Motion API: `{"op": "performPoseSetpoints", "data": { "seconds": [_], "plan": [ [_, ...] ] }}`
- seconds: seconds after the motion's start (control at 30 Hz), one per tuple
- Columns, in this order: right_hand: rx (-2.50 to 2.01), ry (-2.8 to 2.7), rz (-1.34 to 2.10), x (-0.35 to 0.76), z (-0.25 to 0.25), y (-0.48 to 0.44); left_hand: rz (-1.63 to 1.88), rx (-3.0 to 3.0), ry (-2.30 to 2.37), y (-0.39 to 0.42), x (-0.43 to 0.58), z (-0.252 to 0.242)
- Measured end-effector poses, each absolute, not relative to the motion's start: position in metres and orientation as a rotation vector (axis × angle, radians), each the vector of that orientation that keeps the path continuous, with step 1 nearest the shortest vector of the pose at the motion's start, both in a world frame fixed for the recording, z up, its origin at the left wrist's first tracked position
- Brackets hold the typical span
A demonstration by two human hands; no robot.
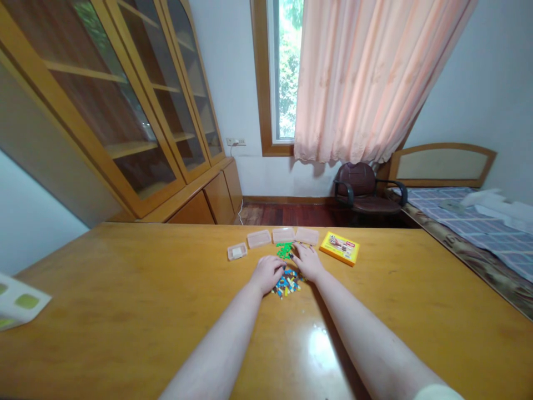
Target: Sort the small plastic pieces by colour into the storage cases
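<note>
A heap of small coloured bricks (286, 283), blue, yellow and white, lies on the wooden table (125, 294) between my hands. A smaller cluster of green bricks (285, 250) lies just beyond it. My left hand (267, 273) rests knuckles up at the heap's left edge, fingers curled down into the pieces. My right hand (307, 261) lies at the heap's right, fingers reaching toward the green bricks. What either hand grips is hidden.
Several clear plastic boxes (259, 239) stand in a row behind the bricks, and a yellow booklet (340, 248) lies to their right. A white sheet (19, 303) sticks in at the left edge. Beyond the table are a cabinet, a chair (366, 191) and a bed.
</note>
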State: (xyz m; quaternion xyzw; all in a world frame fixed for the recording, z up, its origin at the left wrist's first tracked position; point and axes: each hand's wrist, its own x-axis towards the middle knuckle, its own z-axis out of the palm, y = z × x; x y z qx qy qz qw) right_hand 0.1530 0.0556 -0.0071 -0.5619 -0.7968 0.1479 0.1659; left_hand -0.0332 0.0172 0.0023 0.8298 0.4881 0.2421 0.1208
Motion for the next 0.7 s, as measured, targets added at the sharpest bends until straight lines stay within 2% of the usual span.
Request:
{"op": "performPoseSetpoints", "data": {
  "seconds": [0.17,0.33,0.7],
  "plan": [
    [-1.604,-2.213,0.474,0.155,-0.004,0.055,0.725,2.369,1.475,0.018,-0.034,0.004],
    [-1.389,-1.961,0.701,0.167,-0.008,0.052,0.683,2.368,1.53,0.019,-0.033,0.002],
    [-1.145,-2.279,0.513,0.165,0.004,0.04,0.631,2.444,1.327,0.018,-0.033,0.002]
  ]
}}
